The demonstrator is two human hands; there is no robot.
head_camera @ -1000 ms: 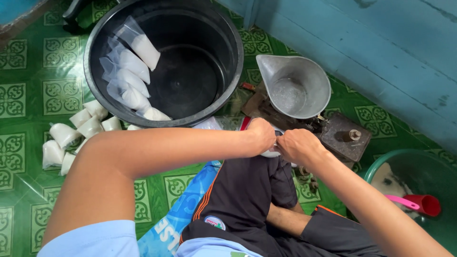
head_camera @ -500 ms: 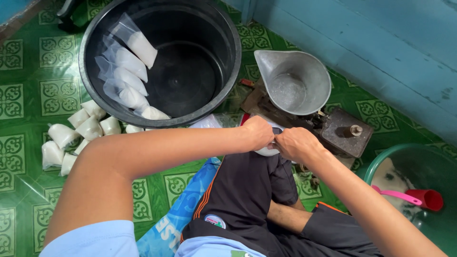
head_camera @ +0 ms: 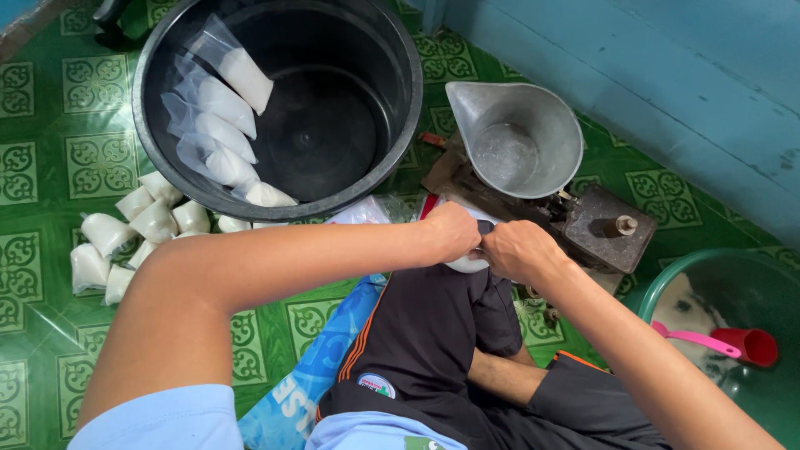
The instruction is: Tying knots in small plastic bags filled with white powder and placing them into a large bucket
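Here the left hand [head_camera: 450, 232] and the right hand [head_camera: 518, 250] meet knuckle to knuckle over the person's lap, both clenched on a small clear bag of white powder [head_camera: 467, 262], of which only a pale bulge shows beneath and between the fingers. Just beyond the right hand stands a balance scale [head_camera: 602, 225] with a grey metal scoop pan [head_camera: 517, 150]. Beyond the left hand sits a big black tub [head_camera: 398, 125] with several filled bags [head_camera: 221, 125] leaning on its inner wall. Well out past the left forearm, more tied bags [head_camera: 133, 237] lie on the green patterned floor [head_camera: 50, 333]. Off to the right hand's outer side is a green basin [head_camera: 667, 283] holding a pink-handled red scoop [head_camera: 733, 343].
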